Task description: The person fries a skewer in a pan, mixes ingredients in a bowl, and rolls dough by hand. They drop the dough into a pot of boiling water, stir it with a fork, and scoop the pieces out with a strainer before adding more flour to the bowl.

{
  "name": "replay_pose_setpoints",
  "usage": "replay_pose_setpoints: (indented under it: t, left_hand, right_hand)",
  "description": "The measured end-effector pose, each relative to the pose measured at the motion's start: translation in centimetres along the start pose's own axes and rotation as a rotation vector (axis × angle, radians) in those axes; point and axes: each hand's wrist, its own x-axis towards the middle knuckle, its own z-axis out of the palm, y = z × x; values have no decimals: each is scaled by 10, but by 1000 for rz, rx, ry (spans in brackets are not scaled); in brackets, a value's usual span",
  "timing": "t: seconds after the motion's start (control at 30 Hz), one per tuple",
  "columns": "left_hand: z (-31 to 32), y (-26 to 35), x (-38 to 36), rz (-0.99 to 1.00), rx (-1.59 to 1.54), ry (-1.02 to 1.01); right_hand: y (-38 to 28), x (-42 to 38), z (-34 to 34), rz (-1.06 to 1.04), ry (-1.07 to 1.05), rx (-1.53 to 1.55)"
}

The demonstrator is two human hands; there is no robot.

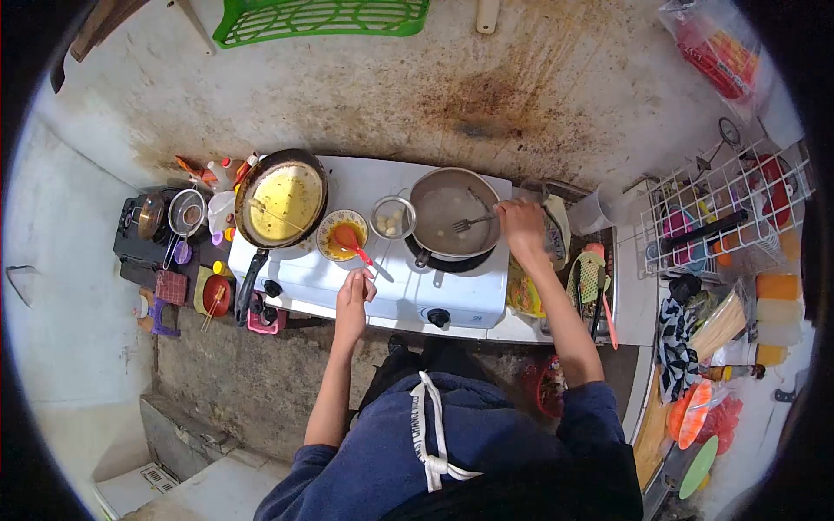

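Note:
My right hand (521, 224) holds a fork (471, 223) with its tines in the grey pot (427, 195) of cloudy water, where several small white balls float. My left hand (357, 286) grips the handle of a small metal strainer (393, 217), which holds several white balls and hovers between the pot and a patterned bowl (332, 246). That bowl holds orange sauce and a red spoon (350, 240). Pot and bowl sit on a white two-burner stove (400, 291).
A black pan (283, 201) of yellow oil sits on the left burner. Bottles, a sieve (185, 214) and small dishes crowd the left side. A white wire rack (730, 208) with utensils stands at right. A green basket (321, 17) hangs above.

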Motion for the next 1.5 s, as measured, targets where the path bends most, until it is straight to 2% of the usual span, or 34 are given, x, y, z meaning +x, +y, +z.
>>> replay_pose_setpoints:
  t: [0.13,0.23,0.3,0.7,0.83,0.9,0.93,1.1,1.2,1.27,1.4,1.5]
  left_hand:
    - [7,-3,11,16,-24,-28]
    - [12,-3,12,32,-47,-63]
    - [12,-4,12,31,-80,-76]
    - [-8,-20,-8,-22,10,17]
    - [-10,-22,-16,-46,13,42]
    - [-11,-25,-19,-54,10,38]
    - [-11,-27,-21,-63,6,35]
    - [-7,-31,-25,-83,18,39]
    - [-8,-38,-27,-118,-15,24]
    - [-8,-42,-27,-148,-48,9]
    - [-6,-43,-27,-80,51,18]
    - [-4,-43,-30,-115,57,20]
  right_hand:
    - [-5,-1,15,37,27,130]
    - [-12,-1,13,60,-35,228]
    - [-18,-4,6,151,-89,328]
    - [-17,-8,-4,109,-29,436]
    - [-19,-7,-8,117,-7,404]
    - [-16,-5,-2,4,165,337]
    - [-16,-4,-5,5,164,338]
    - [-8,0,-4,-4,42,112]
    - [-12,3,-4,1,-57,82]
    - [-16,4,-3,6,-88,97]
    - [-25,3,-8,21,-136,189]
    - [-24,4,-2,18,-78,265]
